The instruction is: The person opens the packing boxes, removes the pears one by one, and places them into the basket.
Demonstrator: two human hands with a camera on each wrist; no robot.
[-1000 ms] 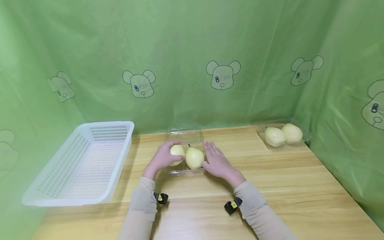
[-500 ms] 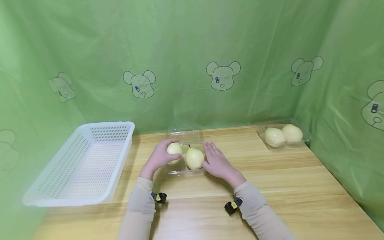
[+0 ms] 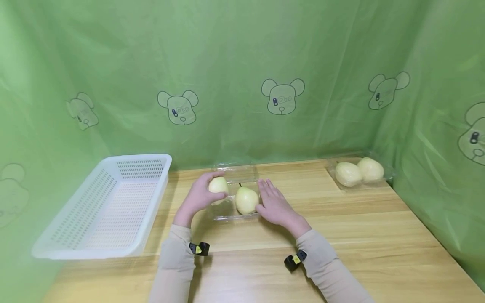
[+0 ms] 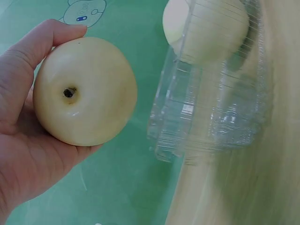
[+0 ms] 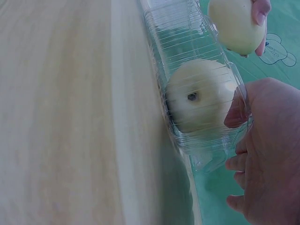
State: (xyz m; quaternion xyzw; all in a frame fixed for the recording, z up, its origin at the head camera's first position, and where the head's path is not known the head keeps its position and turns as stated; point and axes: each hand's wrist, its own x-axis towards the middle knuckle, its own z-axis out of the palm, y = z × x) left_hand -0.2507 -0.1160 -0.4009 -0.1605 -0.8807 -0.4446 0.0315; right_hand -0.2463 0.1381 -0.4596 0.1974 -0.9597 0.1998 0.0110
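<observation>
Left hand (image 3: 198,194) wrapped round a pear (image 4: 101,96), right hand (image 3: 278,207) straight-fingered. Wooden worktop (image 3: 341,235); white basket (image 3: 87,253) to the left; open clear box (image 3: 226,211) mid-worktop, right hand touching its right end; second pear (image 3: 247,201) inside it, first one held clear of the box.

Head view: forward and down over the wooden tabletop (image 3: 341,240); wrist views: close, both facing the clear plastic clamshell (image 4: 206,117).
</observation>
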